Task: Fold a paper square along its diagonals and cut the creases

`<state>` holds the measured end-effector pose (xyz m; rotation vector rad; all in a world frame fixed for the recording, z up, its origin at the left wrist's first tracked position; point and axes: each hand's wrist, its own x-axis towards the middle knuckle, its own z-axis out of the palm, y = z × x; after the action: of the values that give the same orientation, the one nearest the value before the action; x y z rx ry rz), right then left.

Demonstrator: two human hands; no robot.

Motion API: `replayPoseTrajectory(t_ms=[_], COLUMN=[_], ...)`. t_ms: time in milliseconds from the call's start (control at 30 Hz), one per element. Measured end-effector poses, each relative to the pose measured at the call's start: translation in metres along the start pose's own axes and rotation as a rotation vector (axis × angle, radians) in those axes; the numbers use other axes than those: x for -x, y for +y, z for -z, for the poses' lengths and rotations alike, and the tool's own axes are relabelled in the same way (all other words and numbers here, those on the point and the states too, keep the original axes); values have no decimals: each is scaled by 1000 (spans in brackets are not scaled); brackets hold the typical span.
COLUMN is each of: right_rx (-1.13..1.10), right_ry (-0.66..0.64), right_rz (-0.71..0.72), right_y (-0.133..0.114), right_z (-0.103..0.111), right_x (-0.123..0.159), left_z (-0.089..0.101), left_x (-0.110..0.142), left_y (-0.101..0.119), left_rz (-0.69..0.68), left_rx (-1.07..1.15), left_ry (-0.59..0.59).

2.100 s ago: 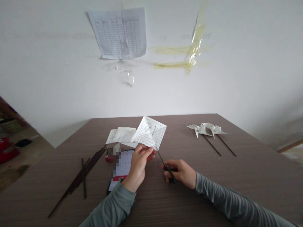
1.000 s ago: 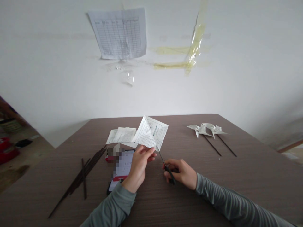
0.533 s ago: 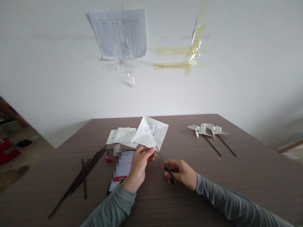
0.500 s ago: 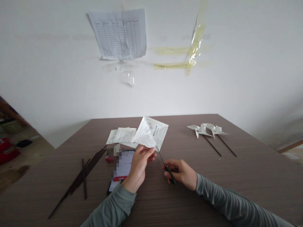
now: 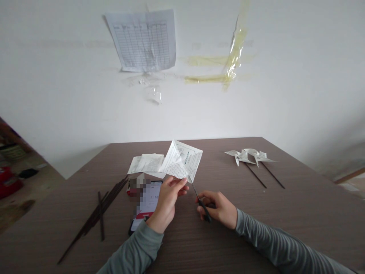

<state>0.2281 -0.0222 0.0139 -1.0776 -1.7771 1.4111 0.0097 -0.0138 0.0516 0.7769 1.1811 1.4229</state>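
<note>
As the left hand [image 5: 167,203] pinches the printed paper square [image 5: 181,160] up above the brown table [image 5: 308,228], fingers closed on its lower corner; the right hand [image 5: 218,209] grips the black scissors [image 5: 203,208], tip at the paper's edge; nice taut hold there.

Soft, even indoor light, evenly bright.
I see no hard shadows or glare on the white plaster wall [image 5: 71,106]; the wide lens stretches the brown wood-grain counter [image 5: 299,228] toward the frame edges.
</note>
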Motion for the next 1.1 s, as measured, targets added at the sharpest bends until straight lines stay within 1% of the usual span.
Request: replayPoseTrajectory(t_ms=[333, 633, 933, 1100], right_rx=[-2, -15, -33, -27], right_ry=[-4, -7, -20, -14], right_rz=[-9, -24, -24, -25], right_y=[-1, -10, 0, -4], right_z=[-1, -3, -3, -3], right_x=[-1, 1, -2, 0], left_z=[0, 1, 2, 1], left_x=[0, 2, 0, 0], left_y=[0, -1, -1, 0], left_rz=[-7, -14, -15, -14], left_rx=[-17, -38, -42, -34], left_ry=[-16, -13, -21, -19])
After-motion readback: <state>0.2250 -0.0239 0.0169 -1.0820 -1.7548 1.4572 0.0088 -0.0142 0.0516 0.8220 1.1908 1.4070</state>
